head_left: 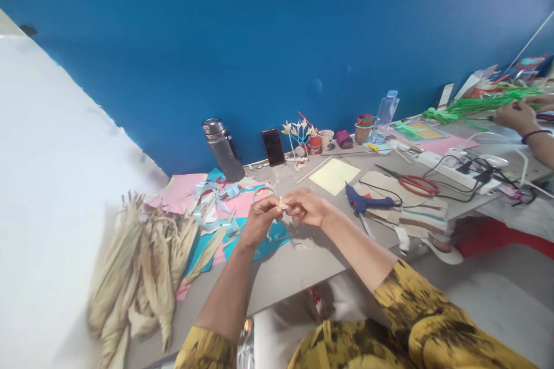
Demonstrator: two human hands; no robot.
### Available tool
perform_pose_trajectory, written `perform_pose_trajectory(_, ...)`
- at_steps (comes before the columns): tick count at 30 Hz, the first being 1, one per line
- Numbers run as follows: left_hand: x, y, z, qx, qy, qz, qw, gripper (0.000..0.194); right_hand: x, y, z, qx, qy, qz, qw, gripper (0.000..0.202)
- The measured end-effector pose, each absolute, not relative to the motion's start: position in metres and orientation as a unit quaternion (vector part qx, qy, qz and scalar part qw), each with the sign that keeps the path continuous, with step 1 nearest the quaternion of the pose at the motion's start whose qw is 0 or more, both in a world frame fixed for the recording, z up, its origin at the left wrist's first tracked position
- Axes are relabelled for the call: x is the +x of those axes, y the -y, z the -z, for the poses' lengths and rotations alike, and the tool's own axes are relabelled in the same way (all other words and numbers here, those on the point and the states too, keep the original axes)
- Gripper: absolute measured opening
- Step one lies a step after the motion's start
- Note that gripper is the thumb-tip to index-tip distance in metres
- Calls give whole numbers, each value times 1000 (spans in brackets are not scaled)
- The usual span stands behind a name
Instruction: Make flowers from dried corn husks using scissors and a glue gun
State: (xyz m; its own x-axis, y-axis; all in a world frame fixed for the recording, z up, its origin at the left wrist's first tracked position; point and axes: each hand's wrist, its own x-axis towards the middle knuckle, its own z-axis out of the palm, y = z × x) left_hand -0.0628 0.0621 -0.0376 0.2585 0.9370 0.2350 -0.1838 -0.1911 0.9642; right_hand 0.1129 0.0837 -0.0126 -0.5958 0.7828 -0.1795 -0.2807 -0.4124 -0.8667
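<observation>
My left hand (261,218) and my right hand (306,206) meet over the front part of the table, both closed in a pinch. Between their fingertips is a small pale piece of husk (283,203), mostly covered by the fingers. Below and behind my left hand lie blue sheets (270,247) and pink sheets (244,205). To the right of my right hand rests a blue glue gun (367,200), and a pale yellow paper square (334,176) lies beyond it.
Dried corn husks (147,271) hang over the table's left edge. A flask (225,153), a propped phone (273,147), husk flowers (298,131) and a water bottle (384,118) line the wall. Scissors (418,184) and a power strip (459,172) lie right. Another person's hand (517,117) handles green strips (480,106).
</observation>
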Motion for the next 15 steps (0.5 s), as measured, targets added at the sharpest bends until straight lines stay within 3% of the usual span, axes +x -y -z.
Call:
perform_pose_trajectory(5, -62, -66, 39, 515, -329, -550, 569, 30, 120, -74, 4, -330, 419, -741, 407, 42)
perform_pose_trajectory(9, -61, -71, 42, 438, -342, -599, 577, 33, 131, -53, 13, -368, 440, -670, 471, 41)
perform_pose_trajectory(15, -66, -74, 44, 386, -365, -633, 563, 34, 158, -3, 36, -438, 555, -586, 395, 28)
